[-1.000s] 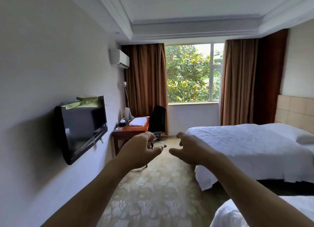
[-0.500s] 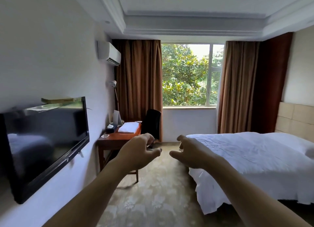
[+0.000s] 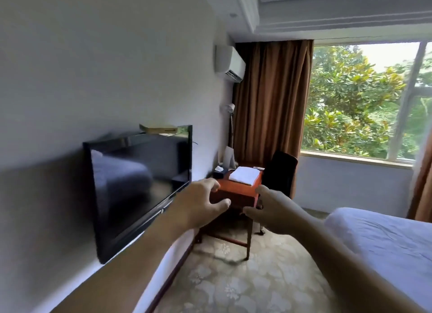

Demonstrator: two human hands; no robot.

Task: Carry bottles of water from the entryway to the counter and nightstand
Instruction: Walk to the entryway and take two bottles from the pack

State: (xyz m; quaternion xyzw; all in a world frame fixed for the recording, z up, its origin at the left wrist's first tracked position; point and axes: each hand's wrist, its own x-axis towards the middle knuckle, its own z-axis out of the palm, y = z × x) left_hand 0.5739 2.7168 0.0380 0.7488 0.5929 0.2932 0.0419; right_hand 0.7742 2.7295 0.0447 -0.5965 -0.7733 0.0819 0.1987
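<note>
No water bottle shows anywhere in the head view. My left hand (image 3: pixel 201 202) is stretched out in front of me with curled, spread fingers and holds nothing. My right hand (image 3: pixel 272 207) is held out beside it, a short gap apart, also empty with fingers apart. Both hands hover in the air in front of a red-brown wooden desk (image 3: pixel 236 191) that stands against the left wall. No nightstand or counter can be made out.
A black TV (image 3: pixel 138 186) hangs on the left wall close to my left arm. On the desk lie a folded white towel (image 3: pixel 244 175) and a tissue box (image 3: pixel 219 171); a black chair (image 3: pixel 280 172) stands behind it. A white bed (image 3: pixel 383 240) fills the right, patterned carpet between.
The view has swung left and moved forward: the TV and desk are closer and more central, the bed has slid to the right edge. Both hands stay outstretched and empty.
</note>
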